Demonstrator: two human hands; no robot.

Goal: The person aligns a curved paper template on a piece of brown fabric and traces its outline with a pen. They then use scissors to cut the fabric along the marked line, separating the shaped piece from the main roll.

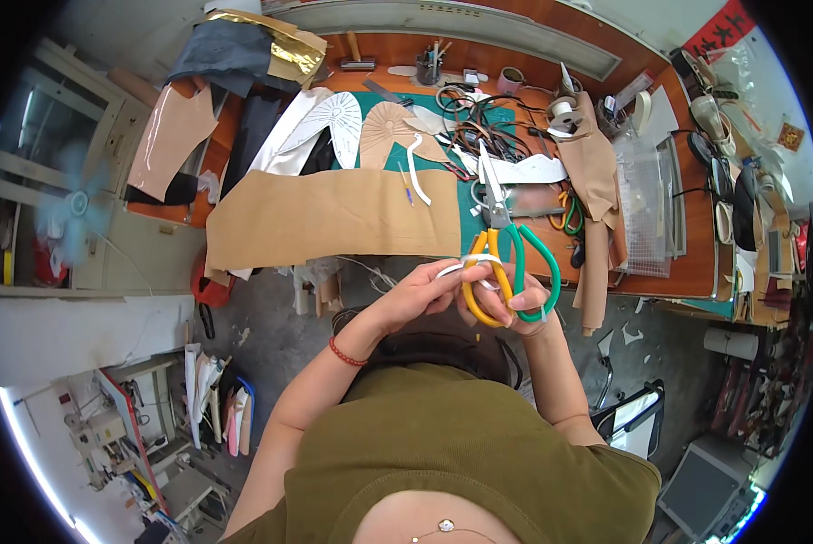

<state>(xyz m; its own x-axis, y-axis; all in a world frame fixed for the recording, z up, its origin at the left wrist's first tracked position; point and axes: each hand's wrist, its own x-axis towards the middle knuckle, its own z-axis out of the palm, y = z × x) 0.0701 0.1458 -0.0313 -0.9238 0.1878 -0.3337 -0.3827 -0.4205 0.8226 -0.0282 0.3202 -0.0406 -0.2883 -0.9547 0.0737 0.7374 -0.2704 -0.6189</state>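
Note:
In my right hand [526, 301] is a pair of scissors [497, 216], with one yellow handle loop and one green. The blades point up and away from me, over the table's front part. My left hand [416, 295] is closed, its fingers pinching a narrow white strip [481, 258]. That strip curves across the front of the yellow loop toward my right hand. Some of my right fingers are hidden behind the handles. Just beyond my left hand a wide tan sheet [334, 218] lies on the table, its near edge at the table's front.
White and tan pattern pieces [329, 122] lie behind the sheet on a green cutting mat [375, 102]. A tangle of dark cords [479, 118] is farther right. A blue pen [406, 192] and a curved white piece [416, 168] rest on the sheet. Tan rolled material [595, 272] hangs over the front edge.

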